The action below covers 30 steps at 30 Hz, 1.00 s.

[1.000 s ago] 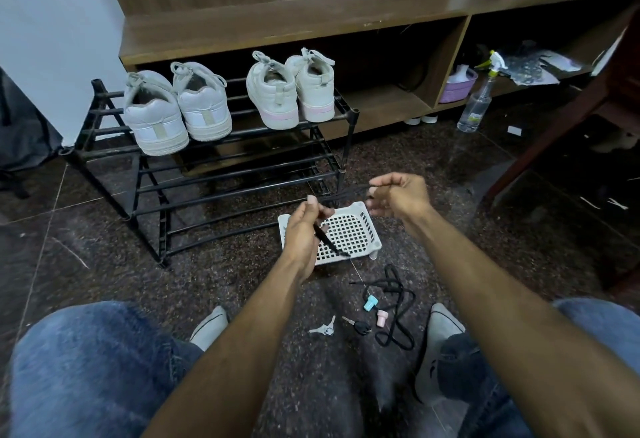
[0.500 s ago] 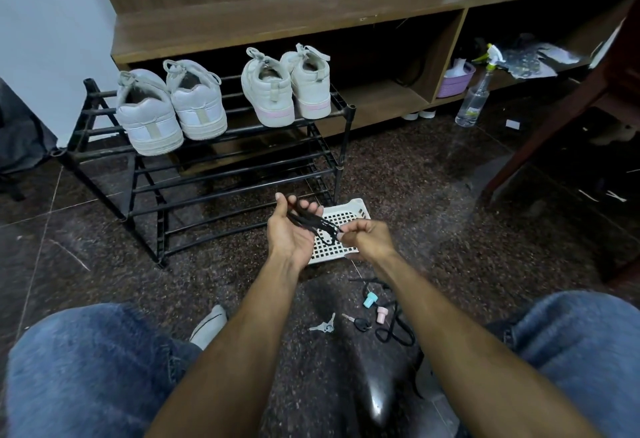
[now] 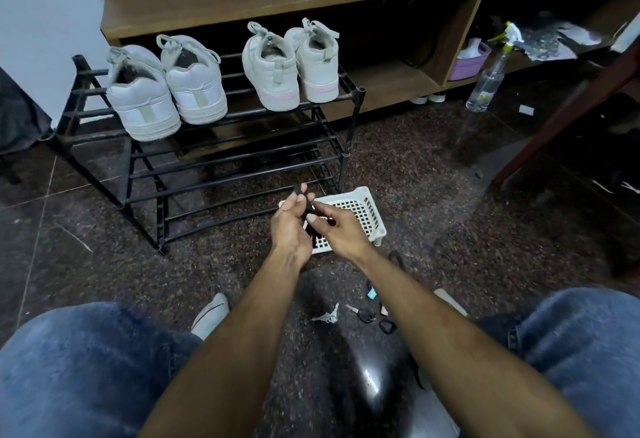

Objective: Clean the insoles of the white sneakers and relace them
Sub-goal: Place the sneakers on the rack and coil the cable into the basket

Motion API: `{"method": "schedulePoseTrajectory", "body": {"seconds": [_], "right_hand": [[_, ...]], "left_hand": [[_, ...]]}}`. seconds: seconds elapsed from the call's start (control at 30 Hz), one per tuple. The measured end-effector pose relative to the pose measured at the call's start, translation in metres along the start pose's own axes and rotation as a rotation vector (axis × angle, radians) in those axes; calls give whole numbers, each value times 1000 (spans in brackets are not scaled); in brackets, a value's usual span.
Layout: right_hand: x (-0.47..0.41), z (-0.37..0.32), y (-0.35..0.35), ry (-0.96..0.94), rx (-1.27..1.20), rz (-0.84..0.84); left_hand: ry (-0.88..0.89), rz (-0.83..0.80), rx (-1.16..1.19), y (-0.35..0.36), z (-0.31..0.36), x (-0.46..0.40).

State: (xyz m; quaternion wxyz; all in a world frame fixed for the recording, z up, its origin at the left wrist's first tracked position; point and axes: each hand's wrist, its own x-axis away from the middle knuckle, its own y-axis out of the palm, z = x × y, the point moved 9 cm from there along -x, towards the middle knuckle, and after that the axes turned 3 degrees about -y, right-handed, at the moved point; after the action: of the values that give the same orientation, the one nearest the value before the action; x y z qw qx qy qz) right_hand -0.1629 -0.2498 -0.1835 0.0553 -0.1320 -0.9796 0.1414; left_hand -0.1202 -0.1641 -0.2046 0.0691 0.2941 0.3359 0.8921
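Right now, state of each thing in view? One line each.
Left hand: fingers curled round the black lace.
Right hand: pinches the same lace.
Black lace: bunched between both hands, above the basket.
White basket: upright on the floor; contents hidden.
Four white sneakers: on the rack's top shelf, heels toward camera, laced.
Spray bottle: upright on the floor.
Keys: lying on the floor.

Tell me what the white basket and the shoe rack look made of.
White basket: looks like moulded plastic, matte, with a regular grid of square holes. Shoe rack: thin black tubes, probably painted metal with plastic corner joints; the slight sheen suggests it, though the picture cannot confirm it.
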Motion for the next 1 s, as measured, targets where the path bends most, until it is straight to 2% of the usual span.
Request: {"method": "schedulePoseTrajectory", "body": {"seconds": [0.23, 0.47, 0.63, 0.77, 0.87, 1.0], "right_hand": [[-22, 26, 5, 42, 26, 44], [-49, 82, 18, 218, 110, 46], [-80, 138, 13, 398, 159, 6], [-106, 179, -17, 500, 177, 94], [-130, 200, -48, 540, 323, 173], [-157, 215, -76, 551, 609, 215]], "left_hand": [[-100, 78, 6, -24, -20, -28], [-155, 182, -62, -49, -45, -61], [-139, 321, -476, -78, -41, -94], [-6, 447, -838, -105, -23, -132], [-9, 464, -1179, -121, -21, -155], [8, 430, -1362, -128, -26, -173]]}}
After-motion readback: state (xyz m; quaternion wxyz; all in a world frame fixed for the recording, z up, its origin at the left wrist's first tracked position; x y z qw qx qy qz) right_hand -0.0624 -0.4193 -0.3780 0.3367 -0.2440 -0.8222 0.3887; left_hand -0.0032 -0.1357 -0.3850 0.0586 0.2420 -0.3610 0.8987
